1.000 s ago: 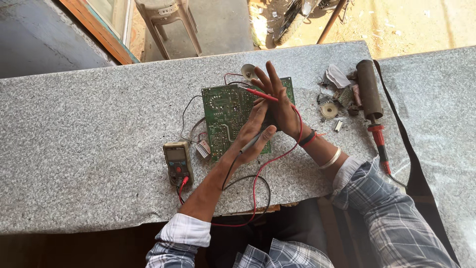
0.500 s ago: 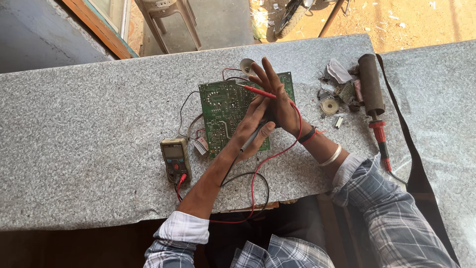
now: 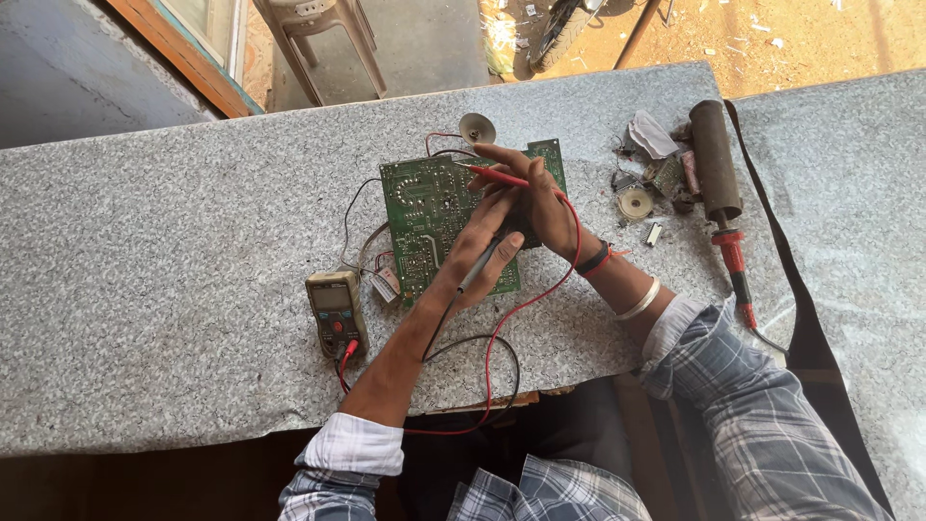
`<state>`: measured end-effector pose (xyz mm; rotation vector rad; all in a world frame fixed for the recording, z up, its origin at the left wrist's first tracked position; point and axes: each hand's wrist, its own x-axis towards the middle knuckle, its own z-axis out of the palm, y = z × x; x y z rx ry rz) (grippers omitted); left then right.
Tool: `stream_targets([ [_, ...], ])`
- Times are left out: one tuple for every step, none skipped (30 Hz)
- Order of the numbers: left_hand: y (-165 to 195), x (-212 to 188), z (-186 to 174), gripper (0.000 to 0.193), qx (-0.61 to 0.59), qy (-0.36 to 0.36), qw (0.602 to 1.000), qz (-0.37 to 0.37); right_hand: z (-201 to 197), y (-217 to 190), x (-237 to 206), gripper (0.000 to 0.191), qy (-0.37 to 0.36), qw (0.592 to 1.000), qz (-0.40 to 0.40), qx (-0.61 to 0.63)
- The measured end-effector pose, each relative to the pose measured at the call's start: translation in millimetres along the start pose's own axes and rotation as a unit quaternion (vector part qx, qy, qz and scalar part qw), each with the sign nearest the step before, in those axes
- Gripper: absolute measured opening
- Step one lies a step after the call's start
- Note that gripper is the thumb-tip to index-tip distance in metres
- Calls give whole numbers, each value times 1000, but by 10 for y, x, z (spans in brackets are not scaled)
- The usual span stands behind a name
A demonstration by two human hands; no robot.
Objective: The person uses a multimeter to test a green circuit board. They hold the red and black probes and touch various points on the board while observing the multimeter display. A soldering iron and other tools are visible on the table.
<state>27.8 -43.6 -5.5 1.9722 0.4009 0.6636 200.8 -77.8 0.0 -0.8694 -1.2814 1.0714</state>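
Note:
A green circuit board [image 3: 424, 217] lies on the grey speckled counter [image 3: 174, 260]. My left hand [image 3: 482, 253] rests on the board and holds a black test probe [image 3: 476, 270] against it. My right hand [image 3: 535, 198] holds a red test probe [image 3: 497, 177], its tip pointing left onto the board's upper part. Red and black leads [image 3: 492, 367] loop over the counter's front edge to a small multimeter [image 3: 335, 311] lying left of the board.
A dark cylindrical tool [image 3: 716, 159] and a red-handled tool [image 3: 735, 270] lie at the right, with small loose parts [image 3: 641, 198] beside them. A round metal disc [image 3: 476, 126] sits behind the board. A black strap [image 3: 791, 280] crosses the counter at the right.
Both hands stay on the board; the probes have shifted only slightly. The view has drifted a little.

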Motion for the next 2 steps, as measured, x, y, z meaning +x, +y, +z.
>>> stream_targets([
  [-9, -9, 3, 69, 0, 0, 1000, -2, 0, 7, -12, 98, -2, 1000, 6, 2],
  [-18, -6, 5, 69, 1, -1, 1000, -3, -8, 10, -16, 97, -3, 1000, 10, 2],
])
